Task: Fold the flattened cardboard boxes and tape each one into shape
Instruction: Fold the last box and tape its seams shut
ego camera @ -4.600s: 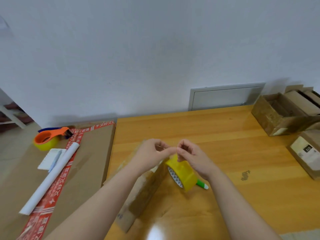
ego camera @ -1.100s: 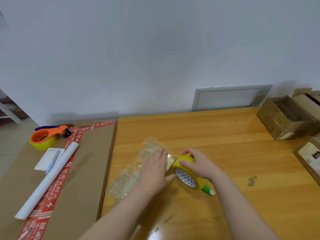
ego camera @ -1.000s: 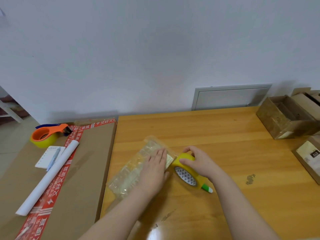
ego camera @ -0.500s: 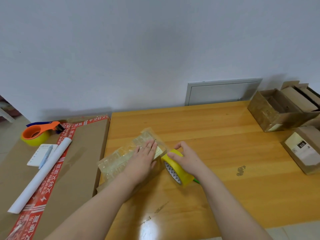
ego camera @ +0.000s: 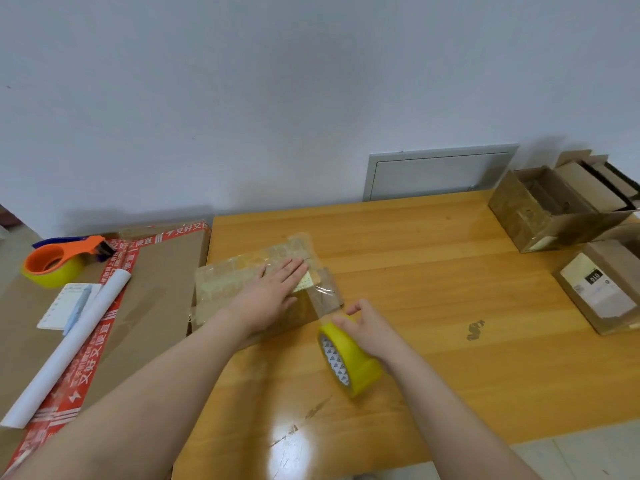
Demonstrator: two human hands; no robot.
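Note:
A small cardboard box, shiny with clear tape, lies on the wooden table near its left edge. My left hand presses flat on the box's top, fingers straight. My right hand grips a yellow tape dispenser just right of and in front of the box. A strip of clear tape stretches from the dispenser to the box's right end.
A large flat carton with red printed tape lies left of the table, carrying an orange tape dispenser, a white paper roll, a notepad and a pen. Open and labelled cardboard boxes stand at the right edge.
My right hand has pulled the yellow dispenser away from the box toward me and to the right, drawing out a strip of tape. My left hand stays pressed flat on the box.

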